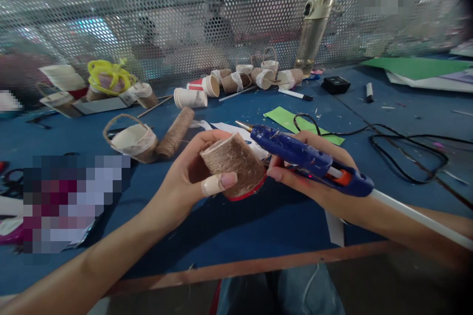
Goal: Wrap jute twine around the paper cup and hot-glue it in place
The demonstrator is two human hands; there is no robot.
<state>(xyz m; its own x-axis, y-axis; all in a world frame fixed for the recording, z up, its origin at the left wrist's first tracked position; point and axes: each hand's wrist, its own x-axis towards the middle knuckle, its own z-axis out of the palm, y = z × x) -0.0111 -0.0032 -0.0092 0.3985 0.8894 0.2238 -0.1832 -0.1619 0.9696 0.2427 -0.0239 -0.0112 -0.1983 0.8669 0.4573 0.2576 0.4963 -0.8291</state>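
gripping a twine-wrapped cup [235,165] in left-hand fingers [218,183], right-hand fingers [291,173] clasping the glue gun [308,157]

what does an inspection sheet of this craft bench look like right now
surface: blue table with a wooden front edge, scraps on it
job's things: twine-wrapped cup with a red rim; blue glue gun with a white glue stick at the back
clutter: twine spool, cup basket with handle, row of paper cups, green paper, markers, bottle
grips: left hand closed on the cup, thumb bandaged; right hand closed on the glue gun, nozzle beside the cup
cables: black cord looped on the table at right
surroundings: perforated metal screen behind the table
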